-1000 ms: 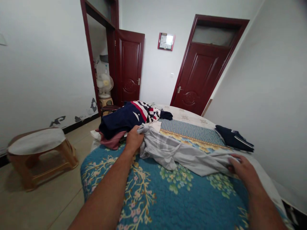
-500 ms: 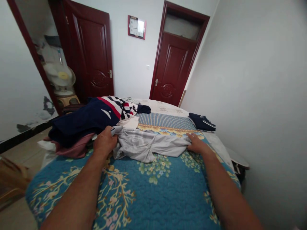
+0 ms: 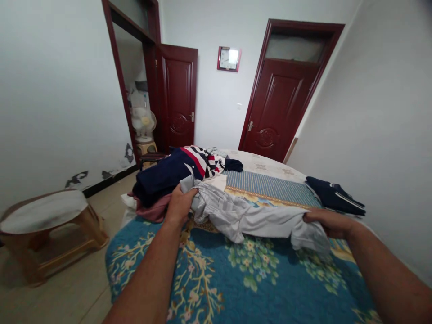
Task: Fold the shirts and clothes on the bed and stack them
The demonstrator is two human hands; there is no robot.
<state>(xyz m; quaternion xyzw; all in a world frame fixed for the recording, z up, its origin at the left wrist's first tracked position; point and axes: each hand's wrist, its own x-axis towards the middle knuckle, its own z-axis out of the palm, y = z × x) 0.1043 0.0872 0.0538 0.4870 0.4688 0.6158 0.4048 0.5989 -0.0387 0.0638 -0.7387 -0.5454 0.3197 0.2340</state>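
Observation:
A light grey garment with a finely striped part [image 3: 232, 211] stretches between my two hands, slightly raised over the bed. My left hand [image 3: 182, 202] is closed on its left end, where a grey edge sticks up past the fingers. Its right end is pinched in my right hand [image 3: 327, 220], with loose cloth hanging below the fingers. The garment's exact kind is hard to make out in these folds. Under it lies a teal quilted cover [image 3: 270, 279] with flower patterns.
Left of the garment is a heap with a navy, red and white striped top [image 3: 165, 177] and a pinkish cloth [image 3: 153, 207]. A folded dark garment [image 3: 334, 195] lies at the bed's right edge. A stool [image 3: 50, 216] stands on the floor at left, and a fan [image 3: 144, 120] beyond the doorway.
My view has swung left, showing the stool. Both hands have lifted the grey garment a little, and my right hand has moved outward, drawing it longer.

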